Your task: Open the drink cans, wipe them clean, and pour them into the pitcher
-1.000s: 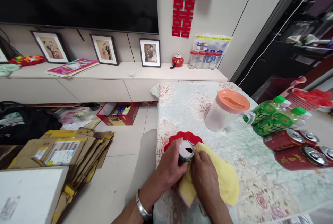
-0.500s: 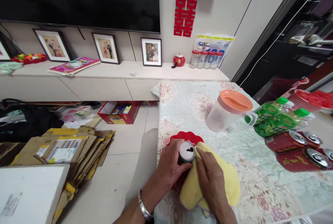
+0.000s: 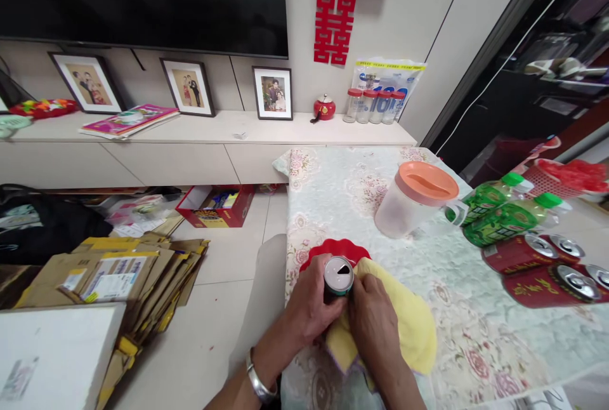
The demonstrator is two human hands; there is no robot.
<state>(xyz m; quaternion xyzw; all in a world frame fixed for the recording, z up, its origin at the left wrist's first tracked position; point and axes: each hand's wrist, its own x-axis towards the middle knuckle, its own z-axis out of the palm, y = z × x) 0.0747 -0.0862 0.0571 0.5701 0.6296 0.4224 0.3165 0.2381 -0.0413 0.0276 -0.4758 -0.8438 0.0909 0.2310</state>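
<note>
Upright in my left hand (image 3: 309, 302) is a drink can (image 3: 339, 275) with an open mouth in its silver top. The fingers wrap round its side, and most of its body is hidden. My right hand (image 3: 373, 315) is closed on a yellow cloth (image 3: 409, 321) and presses it near the can's right side. The rest of the cloth spreads over the table to the right. Behind and partly under the hands lies a red scalloped dish (image 3: 340, 248), mostly covered from view.
A plastic pitcher (image 3: 412, 200) with an orange lid stands beyond the cloth on the flowered tablecloth (image 3: 333, 200). Green-capped bottles (image 3: 514, 216) and several red cans (image 3: 547, 283) are at the right. Flattened cardboard (image 3: 137, 270) and a white box (image 3: 57, 353) are left on the floor.
My right hand has shifted left against the can, its fingers now bunched in the cloth instead of stretched over it. The can stays in my left hand. The view has moved slightly.
</note>
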